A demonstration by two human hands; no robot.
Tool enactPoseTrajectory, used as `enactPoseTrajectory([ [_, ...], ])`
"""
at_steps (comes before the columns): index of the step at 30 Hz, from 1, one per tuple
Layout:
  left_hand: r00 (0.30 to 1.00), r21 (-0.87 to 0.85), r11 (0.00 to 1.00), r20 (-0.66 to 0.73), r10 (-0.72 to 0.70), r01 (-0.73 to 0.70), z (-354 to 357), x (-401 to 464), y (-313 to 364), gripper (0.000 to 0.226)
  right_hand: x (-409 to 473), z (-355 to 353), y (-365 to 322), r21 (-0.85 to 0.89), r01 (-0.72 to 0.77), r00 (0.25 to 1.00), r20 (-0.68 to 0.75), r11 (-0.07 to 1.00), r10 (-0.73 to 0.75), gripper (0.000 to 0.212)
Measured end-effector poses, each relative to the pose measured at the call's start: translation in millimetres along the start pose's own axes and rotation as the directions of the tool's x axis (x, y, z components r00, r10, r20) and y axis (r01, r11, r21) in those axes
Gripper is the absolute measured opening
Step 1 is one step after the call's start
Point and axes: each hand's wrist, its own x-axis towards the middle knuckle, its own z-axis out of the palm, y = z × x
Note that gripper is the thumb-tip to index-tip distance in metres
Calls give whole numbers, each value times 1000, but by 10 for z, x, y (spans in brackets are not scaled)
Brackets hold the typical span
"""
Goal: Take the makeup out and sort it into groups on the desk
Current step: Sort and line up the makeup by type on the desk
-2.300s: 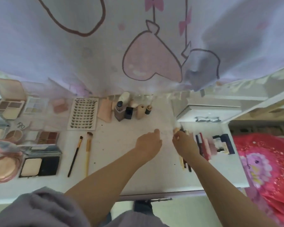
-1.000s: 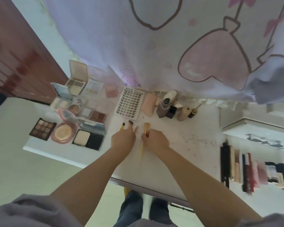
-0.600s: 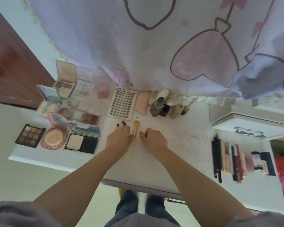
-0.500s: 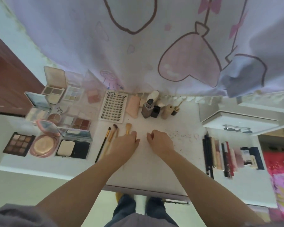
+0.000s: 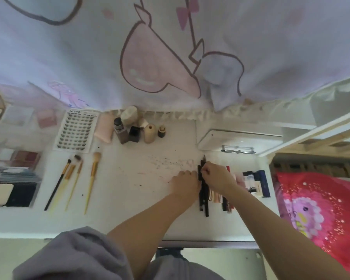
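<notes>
sorting looked nearly finished: brushes (image 5: 73, 178), bottles (image 5: 137, 130), a lash card (image 5: 76, 131) and palettes (image 5: 12, 178) already lay in separate groups on the desk (image 5: 129, 199). both hands met at the black pencils (image 5: 203, 197), the right hand (image 5: 216, 176) pinching one, the left hand (image 5: 185, 181) curled beside them, its grip unclear; only straightening seemed left.

Home bedroom, white desk (image 5: 129, 219) beneath cartoon curtain (image 5: 170, 57), pink bedding (image 5: 321, 209) alongside

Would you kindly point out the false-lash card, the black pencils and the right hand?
False-lash card (image 5: 75, 131): head view, middle of card.
Black pencils (image 5: 204, 199): head view, lower shafts.
Right hand (image 5: 217, 176): head view, back of hand.
</notes>
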Motion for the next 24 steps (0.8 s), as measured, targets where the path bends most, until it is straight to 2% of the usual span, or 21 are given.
enactPoseTrajectory([
  [4,993,26,993,20,-113,112,76,108,57,33,67,-8,-38,-70,59,998,31,996,-57,26],
  [7,987,-64,985,2,-163,163,21,100,28,31,117,-13,-77,-71,88,994,63,994,-84,27],
  [10,996,-143,988,-60,-73,63,-111,-61,-108,30,134,-83,-160,149,45,983,167,988,-70,41],
  [14,992,-211,973,-106,67,-88,-369,-372,-451,18,-37,-315,-359,450,-31,897,406,893,-173,30],
  [17,988,-218,967,-110,112,-134,-657,-584,-633,17,-209,-479,-541,529,-23,820,495,848,-286,30],
  [19,978,-181,969,-152,140,-167,-828,-699,-740,19,-309,-553,-701,530,-3,814,494,848,-306,43],
  [21,974,-151,975,-180,135,-163,-968,-806,-855,21,-353,-576,-860,480,43,854,437,876,-282,55],
  [24,971,-79,982,-177,158,-174,-1077,-974,-1034,22,-382,-555,-1050,473,128,875,360,872,-324,44],
])
